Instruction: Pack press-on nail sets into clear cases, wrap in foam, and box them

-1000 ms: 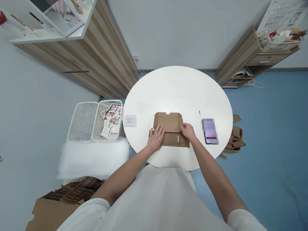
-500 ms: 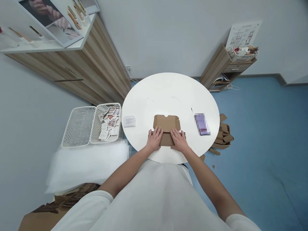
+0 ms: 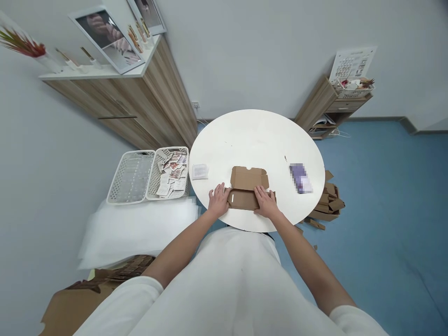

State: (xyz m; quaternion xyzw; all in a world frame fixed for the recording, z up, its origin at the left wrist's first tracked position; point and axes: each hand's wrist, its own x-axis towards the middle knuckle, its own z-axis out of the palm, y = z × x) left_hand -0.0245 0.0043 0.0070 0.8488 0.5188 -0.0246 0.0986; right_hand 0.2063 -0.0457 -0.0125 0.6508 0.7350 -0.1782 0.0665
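A brown cardboard box (image 3: 241,199) lies unfolded near the table's front edge, its lid panel (image 3: 249,178) laid back away from me. At the box's left end is my left hand (image 3: 219,200), fingers slightly bent against the end wall and thumb near the front corner. My right hand (image 3: 266,202) grips the right part, fingers over the fold by the lid and thumb at the front wall. A small white slot shows inside the tray's left side. Some of the right end is hidden under my right hand.
The round white table (image 3: 259,135) also carries a clear flat packet (image 3: 199,171) at left and a pixelated purple item (image 3: 300,178) at right. White baskets (image 3: 167,173) with cards stand left, above translucent sheets (image 3: 140,228). Flattened cardboard (image 3: 327,203) lies on the floor at right.
My left hand has slid left off the box's middle onto its left end, uncovering the tray's inside. The right hand remains on the right part. The camera view has shifted a little.
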